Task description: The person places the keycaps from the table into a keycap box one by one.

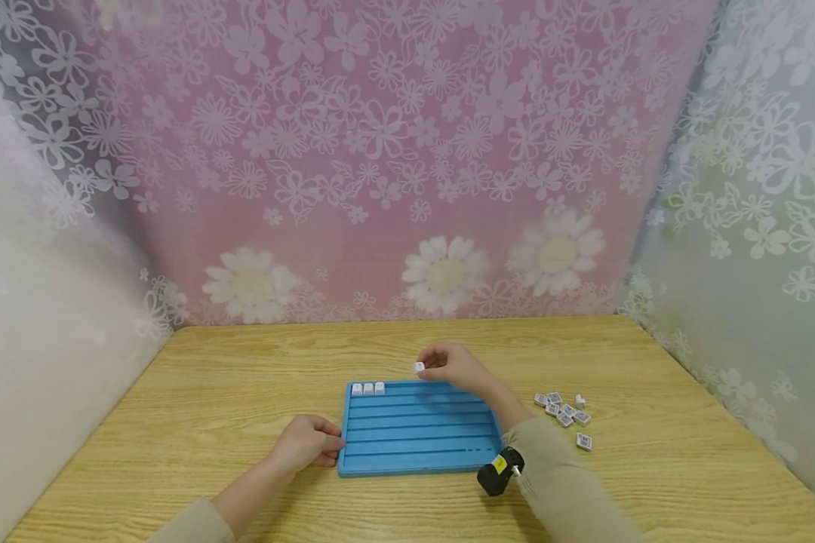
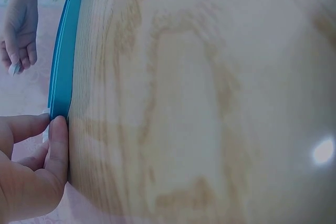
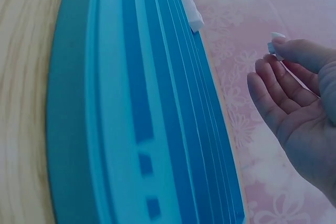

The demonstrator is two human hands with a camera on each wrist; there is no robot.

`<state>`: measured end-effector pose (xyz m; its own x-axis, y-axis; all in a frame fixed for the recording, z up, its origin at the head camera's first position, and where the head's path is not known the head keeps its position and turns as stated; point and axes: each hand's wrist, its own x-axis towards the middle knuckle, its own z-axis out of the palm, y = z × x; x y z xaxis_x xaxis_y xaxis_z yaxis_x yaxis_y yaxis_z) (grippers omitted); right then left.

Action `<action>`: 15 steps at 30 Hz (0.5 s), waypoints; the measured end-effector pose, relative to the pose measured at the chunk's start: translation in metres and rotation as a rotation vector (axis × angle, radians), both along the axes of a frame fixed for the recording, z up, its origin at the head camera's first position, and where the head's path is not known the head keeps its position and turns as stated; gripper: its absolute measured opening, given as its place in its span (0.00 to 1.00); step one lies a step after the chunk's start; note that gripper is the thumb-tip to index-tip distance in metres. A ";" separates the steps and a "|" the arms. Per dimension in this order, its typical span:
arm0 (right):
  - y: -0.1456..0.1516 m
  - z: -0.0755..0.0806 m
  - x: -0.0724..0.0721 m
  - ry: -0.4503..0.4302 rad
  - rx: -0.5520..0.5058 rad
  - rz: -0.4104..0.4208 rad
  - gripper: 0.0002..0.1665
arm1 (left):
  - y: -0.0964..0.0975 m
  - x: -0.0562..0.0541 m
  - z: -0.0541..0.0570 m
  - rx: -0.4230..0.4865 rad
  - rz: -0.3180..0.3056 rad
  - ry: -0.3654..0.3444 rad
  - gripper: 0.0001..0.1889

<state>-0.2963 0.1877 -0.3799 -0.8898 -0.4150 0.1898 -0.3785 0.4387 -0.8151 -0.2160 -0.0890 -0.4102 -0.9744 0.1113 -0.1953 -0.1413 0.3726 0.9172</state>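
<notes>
Blue tray (image 1: 414,434), three white keycaps (image 1: 368,389) in far left corner

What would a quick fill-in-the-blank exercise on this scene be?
1. The tray is coloured ____.
2. Its far row holds ____ white keycaps.
3. The hand gripping the tray's edge is the person's ____ one.
4. The right hand pinches another keycap, and loose keycaps lie to the tray's ____ in the head view.
Missing words: blue; three; left; right.
</notes>
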 end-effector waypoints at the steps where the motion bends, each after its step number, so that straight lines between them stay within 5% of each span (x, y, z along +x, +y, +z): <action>1: -0.002 0.000 0.000 0.000 0.004 -0.007 0.13 | 0.000 0.000 0.000 0.000 0.000 0.001 0.08; 15: -0.023 -0.007 -0.005 0.022 0.054 -0.031 0.11 | -0.001 -0.001 -0.001 0.027 -0.013 0.001 0.09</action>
